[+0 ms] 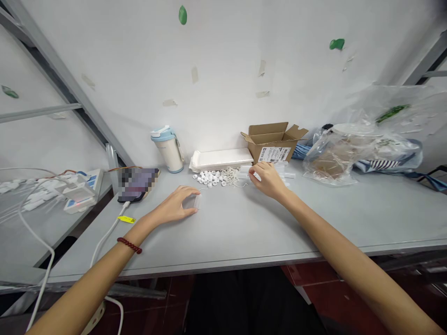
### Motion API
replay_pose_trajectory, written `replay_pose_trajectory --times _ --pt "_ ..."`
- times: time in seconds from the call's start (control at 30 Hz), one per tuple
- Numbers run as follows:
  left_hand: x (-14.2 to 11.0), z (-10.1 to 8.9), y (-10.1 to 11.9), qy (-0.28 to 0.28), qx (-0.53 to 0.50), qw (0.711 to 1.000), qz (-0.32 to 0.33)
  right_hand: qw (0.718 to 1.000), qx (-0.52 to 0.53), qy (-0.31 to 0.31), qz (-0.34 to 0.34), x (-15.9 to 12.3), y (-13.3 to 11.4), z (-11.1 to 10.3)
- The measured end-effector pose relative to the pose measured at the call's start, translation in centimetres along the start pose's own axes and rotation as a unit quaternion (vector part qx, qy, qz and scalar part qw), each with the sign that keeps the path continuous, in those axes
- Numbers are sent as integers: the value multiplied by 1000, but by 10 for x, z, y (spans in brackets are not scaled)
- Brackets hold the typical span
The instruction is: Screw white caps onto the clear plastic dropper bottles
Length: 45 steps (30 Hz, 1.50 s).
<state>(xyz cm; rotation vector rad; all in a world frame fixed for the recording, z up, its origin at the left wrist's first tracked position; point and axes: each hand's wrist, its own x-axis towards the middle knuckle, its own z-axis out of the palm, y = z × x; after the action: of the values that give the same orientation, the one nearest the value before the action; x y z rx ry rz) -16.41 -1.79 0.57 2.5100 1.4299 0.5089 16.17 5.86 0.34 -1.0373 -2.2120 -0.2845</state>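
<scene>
My left hand (178, 204) rests on the grey table (244, 228), fingers curled around a small clear plastic tube (194, 203). My right hand (267, 179) reaches farther back and pinches a clear tube from a pile of clear tubes (284, 171) lying beside it. Between the hands, toward the wall, lies a heap of small white caps (209, 177) and a tangle of thin white strings (231, 176).
An open cardboard box (274, 142) and a white flat tray stack (221, 159) stand at the wall. A blue-lidded cup (168, 149) and a phone (137, 184) with a cable sit left. Plastic bags (363, 144) fill the right; a power strip (82, 190) sits far left.
</scene>
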Motion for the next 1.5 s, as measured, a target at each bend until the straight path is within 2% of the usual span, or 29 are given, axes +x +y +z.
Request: replay_pose_trajectory --times 0.17,0.3,0.37,0.4,0.5,0.57,0.67,0.8,0.93,1.07,1.3,1.5 --pt "5 -9 6 -6 -7 1000 9 999 3 -46 25 1 -2 -3" --pt "37 -9 34 52 -47 998 -3 995 -19 -95 37 2 -3 -2" --pt "61 3 51 101 -43 994 2 991 -35 -120 42 1 -3 -1" --pt "74 11 59 107 -26 994 8 989 -45 -133 44 1 -2 -1" --pt "104 40 77 72 57 995 41 982 -89 -163 39 1 2 1" --pt "115 55 84 61 96 993 40 977 -122 -171 28 1 5 1" --pt "116 67 87 54 137 989 30 973 -150 -174 10 1 6 4" --pt "110 69 83 55 185 981 33 971 -160 -180 -7 1 -2 12" --pt "110 70 80 50 183 982 26 968 -150 -198 -36 0 -14 18" --pt "109 74 81 45 155 986 34 964 -148 -220 -27 -2 -19 18" --pt "101 74 79 119 103 987 37 961 -159 -226 -3 -5 -12 21" --pt "101 69 78 187 12 981 -49 961 -157 -227 9 -6 -12 18"
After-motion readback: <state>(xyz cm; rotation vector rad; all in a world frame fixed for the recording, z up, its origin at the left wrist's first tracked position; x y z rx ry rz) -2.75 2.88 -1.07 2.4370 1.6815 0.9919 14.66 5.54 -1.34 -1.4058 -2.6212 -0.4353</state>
